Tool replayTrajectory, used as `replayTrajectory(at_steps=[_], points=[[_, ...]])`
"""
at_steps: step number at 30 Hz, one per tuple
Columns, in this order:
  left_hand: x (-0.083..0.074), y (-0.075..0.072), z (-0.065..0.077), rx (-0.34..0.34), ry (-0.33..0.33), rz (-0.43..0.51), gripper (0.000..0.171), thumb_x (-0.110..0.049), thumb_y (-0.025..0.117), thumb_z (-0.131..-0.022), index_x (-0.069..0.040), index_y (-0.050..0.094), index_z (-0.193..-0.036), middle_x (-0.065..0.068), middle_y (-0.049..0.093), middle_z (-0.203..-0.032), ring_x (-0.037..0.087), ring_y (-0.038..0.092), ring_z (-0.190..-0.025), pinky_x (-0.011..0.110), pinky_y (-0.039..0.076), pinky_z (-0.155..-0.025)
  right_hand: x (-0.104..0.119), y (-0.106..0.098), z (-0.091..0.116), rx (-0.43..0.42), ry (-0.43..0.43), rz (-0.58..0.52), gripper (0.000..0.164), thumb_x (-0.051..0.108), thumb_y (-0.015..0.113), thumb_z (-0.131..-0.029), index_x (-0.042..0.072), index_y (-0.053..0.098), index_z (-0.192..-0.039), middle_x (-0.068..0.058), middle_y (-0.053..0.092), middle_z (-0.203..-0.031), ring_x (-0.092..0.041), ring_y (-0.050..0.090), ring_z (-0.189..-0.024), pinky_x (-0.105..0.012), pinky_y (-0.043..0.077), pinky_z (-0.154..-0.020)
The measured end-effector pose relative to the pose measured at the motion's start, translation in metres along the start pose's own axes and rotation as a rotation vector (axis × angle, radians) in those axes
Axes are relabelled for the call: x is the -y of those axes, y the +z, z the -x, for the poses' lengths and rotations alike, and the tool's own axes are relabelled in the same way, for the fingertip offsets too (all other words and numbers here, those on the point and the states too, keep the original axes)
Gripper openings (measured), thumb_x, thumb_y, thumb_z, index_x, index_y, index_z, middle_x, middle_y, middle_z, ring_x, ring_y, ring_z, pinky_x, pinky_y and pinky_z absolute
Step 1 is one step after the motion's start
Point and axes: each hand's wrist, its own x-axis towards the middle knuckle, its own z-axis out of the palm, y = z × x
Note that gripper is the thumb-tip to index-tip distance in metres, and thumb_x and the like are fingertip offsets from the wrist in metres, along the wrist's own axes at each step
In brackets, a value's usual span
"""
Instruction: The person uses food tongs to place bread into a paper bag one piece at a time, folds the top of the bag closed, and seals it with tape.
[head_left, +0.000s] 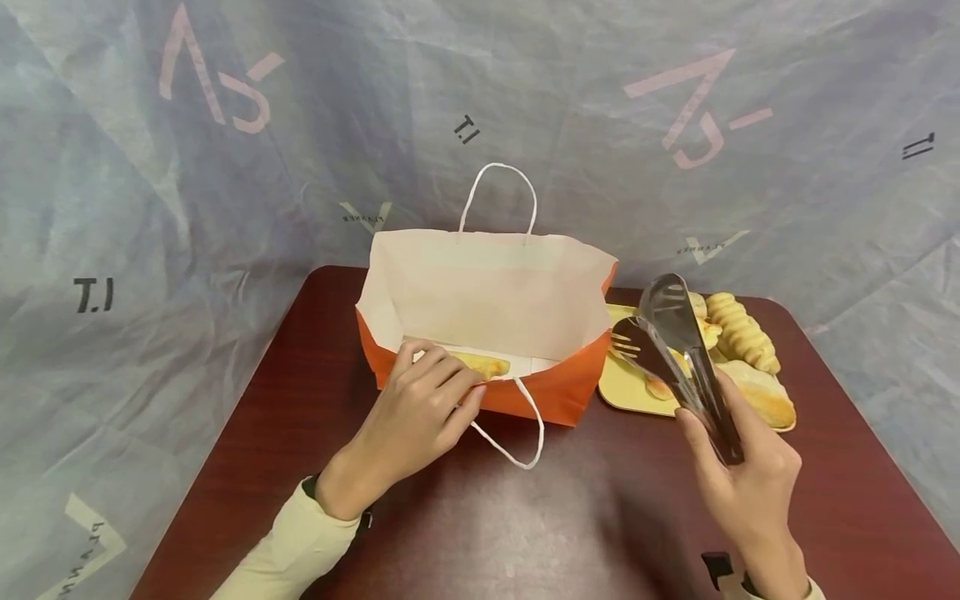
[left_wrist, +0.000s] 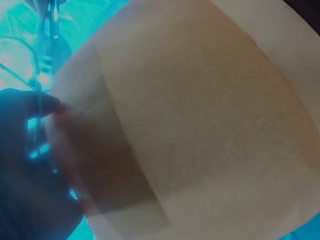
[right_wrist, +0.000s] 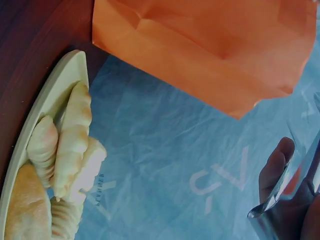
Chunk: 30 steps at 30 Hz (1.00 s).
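Observation:
An orange paper bag [head_left: 540, 398] with a pale inside stands open at the table's middle. My left hand [head_left: 420, 400] pinches its front rim; in the left wrist view the thumb [left_wrist: 47, 104] lies against the bag's wall [left_wrist: 200, 110]. A yellowish bread piece [head_left: 483, 365] lies inside the bag, partly hidden by the rim and fingers. My right hand [head_left: 753, 467] holds metal serving tongs [head_left: 693, 358], with one fork-shaped and one spoon-shaped end, spread apart with nothing visible between them. Beneath the tongs is a yellow tray [head_left: 630, 402] of several breads [right_wrist: 72, 142].
White cord handles [head_left: 497, 165] rise behind the bag and hang over its front. The dark red table [head_left: 480, 517] ends at a grey printed cloth [head_left: 480, 83] behind. The tray stands close beside the bag's right side.

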Motion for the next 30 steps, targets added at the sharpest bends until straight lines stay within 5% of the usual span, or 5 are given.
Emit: replayTrajectory(at_steps=[7,14,19,30], points=[[0.000,0.000,0.000,-0.005,0.003,0.009,0.011,-0.017,0.055,-0.082,-0.013,0.064,-0.078,-0.003,0.059,-0.073,0.016,0.053,-0.072,0.040,0.034,-0.083,-0.006,-0.013,0.011,0.092,0.131,0.037,0.050,0.005,0.076,-0.066,0.006,0.062,-0.113,-0.014,0.063,-0.067,0.008,0.050,-0.052,-0.007,0.035,-0.049],[0.001,0.001,-0.002,-0.012,0.018,-0.001,0.013,-0.017,0.053,-0.083,-0.013,0.064,-0.077,-0.002,0.058,-0.072,0.016,0.052,-0.071,0.041,0.034,-0.082,-0.012,-0.024,0.031,0.165,0.432,0.141,0.043,0.011,0.071,-0.075,0.022,0.061,-0.115,0.018,0.057,-0.065,0.004,0.049,-0.044,-0.010,0.037,-0.045],[0.001,0.001,-0.002,-0.008,0.019,-0.008,0.015,-0.017,0.051,-0.084,-0.012,0.063,-0.075,-0.002,0.057,-0.072,0.017,0.052,-0.070,0.042,0.035,-0.082,-0.017,-0.027,0.041,0.216,0.578,0.146,0.025,0.019,0.055,-0.089,0.024,0.059,-0.112,0.008,0.053,-0.059,-0.002,0.047,-0.043,-0.015,0.037,-0.040],[0.000,0.000,-0.003,0.005,0.008,0.002,0.013,-0.017,0.053,-0.083,-0.012,0.063,-0.077,-0.002,0.058,-0.072,0.017,0.052,-0.070,0.041,0.034,-0.082,-0.037,-0.037,0.055,0.212,0.682,0.255,0.019,0.031,0.046,-0.092,0.016,0.058,-0.090,0.001,0.049,-0.057,-0.007,0.043,-0.046,-0.019,0.032,-0.045]])
